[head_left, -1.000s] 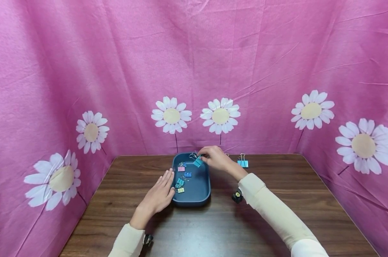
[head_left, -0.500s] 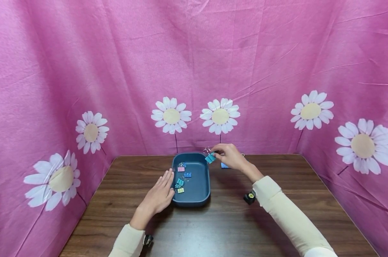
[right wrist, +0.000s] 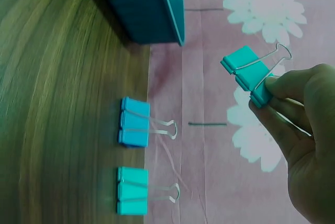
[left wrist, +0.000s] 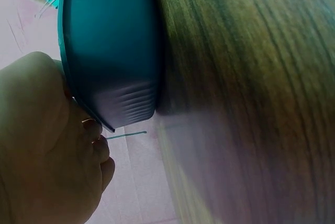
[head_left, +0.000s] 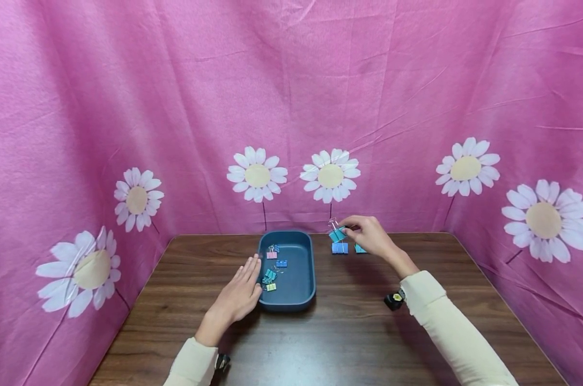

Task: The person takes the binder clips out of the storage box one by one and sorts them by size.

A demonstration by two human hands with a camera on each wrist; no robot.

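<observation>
My right hand (head_left: pixel 370 236) pinches a teal binder clip (right wrist: pixel 249 72) by one end, between thumb and fingers, with its wire handles sticking out. The clip is raised above the table, to the right of a dark blue tray (head_left: pixel 303 268). Below it on the table stand a blue binder clip (right wrist: pixel 134 122) and another teal binder clip (right wrist: pixel 133 191), side by side. My left hand (head_left: pixel 238 289) rests along the tray's left rim, fingers straight. Inside the tray lie a pink clip (head_left: pixel 271 255), a blue clip (head_left: pixel 282 264), teal clips (head_left: pixel 270 275) and a yellow clip (head_left: pixel 271 287), mostly toward the left wall.
The tray stands on a brown wood-grain table (head_left: pixel 368 332), near its back edge. A pink cloth (head_left: pixel 392 96) printed with white daisies hangs behind and at both sides. Each wrist wears a small black camera, such as the right one (head_left: pixel 394 300).
My right hand has carried the teal binder clip from over the tray to the right, above the blue clip on the table. My left hand has stayed on the tray's rim.
</observation>
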